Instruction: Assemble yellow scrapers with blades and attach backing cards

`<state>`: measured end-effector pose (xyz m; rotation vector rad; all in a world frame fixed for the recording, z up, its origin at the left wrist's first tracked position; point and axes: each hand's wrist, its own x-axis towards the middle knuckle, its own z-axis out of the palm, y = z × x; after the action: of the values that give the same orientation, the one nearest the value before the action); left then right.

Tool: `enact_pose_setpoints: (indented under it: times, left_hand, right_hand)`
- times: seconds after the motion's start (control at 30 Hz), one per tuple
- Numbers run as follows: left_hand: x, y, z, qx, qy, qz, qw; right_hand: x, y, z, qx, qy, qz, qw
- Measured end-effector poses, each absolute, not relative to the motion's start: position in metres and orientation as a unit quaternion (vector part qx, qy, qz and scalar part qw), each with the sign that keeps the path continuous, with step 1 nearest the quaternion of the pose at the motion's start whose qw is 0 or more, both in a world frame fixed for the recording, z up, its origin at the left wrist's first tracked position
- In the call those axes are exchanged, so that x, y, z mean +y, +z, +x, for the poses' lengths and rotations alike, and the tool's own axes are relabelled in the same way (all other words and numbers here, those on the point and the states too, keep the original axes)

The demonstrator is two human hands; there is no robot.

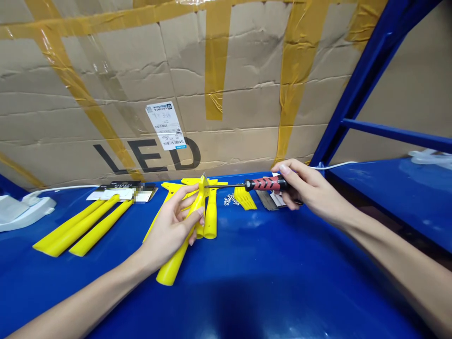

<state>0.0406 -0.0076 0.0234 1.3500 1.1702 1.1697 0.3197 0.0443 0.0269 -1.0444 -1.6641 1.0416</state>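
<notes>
My left hand [176,223] is wrapped round a yellow plastic handle [173,266], which looks like a scraper's and slants with its hollow end toward me. In my right hand [300,183] is a screwdriver [265,184] with a red and black grip, held level. Its shaft points left, and the tip meets the head end of the yellow handle; the exact contact is too small to make out. Behind my left hand lie more yellow handles [211,216], partly hidden by it. Flat yellow pieces [245,198] and several small pale parts [231,200] sit under the screwdriver.
Several yellow handles [84,226] lie on the left by printed packaging cards [122,192]. Dark and white cards [270,200] are behind my right hand. A large taped cardboard box [247,61] backs the blue table [247,292]. A white power strip [26,214] and blue frame [353,89] flank it.
</notes>
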Motion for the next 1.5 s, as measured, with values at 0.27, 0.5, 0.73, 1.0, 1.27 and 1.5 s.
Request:
enact_pose_setpoints:
  times: [0.27, 0.5, 0.73, 1.0, 1.27, 1.5]
  left_hand:
    - [-0.008, 0.021, 0.039, 0.479, 0.464, 0.56, 0.492]
    - [-0.009, 0.02, 0.038, 0.48, 0.462, 0.568, 0.483]
    - [-0.01, 0.018, 0.04, 0.49, 0.467, 0.562, 0.476]
    - [-0.008, 0.026, 0.041, 0.442, 0.476, 0.579, 0.492]
    - [0.005, 0.043, 0.041, 0.466, 0.543, 0.459, 0.526]
    - [0.008, 0.039, 0.037, 0.471, 0.548, 0.405, 0.561]
  right_hand:
    - [0.038, 0.031, 0.328, -0.819, 0.105, -0.364, 0.43]
    - [0.033, 0.032, 0.321, -0.817, 0.099, -0.408, 0.396]
    - [0.032, 0.039, 0.313, -0.671, 0.434, -0.451, 0.397]
    - [0.042, 0.036, 0.316, -0.505, 0.656, -0.429, 0.361]
    - [0.04, 0.035, 0.314, -0.39, 0.691, -0.399, 0.46]
    - [0.031, 0.042, 0.316, -0.582, 0.616, -0.42, 0.324]
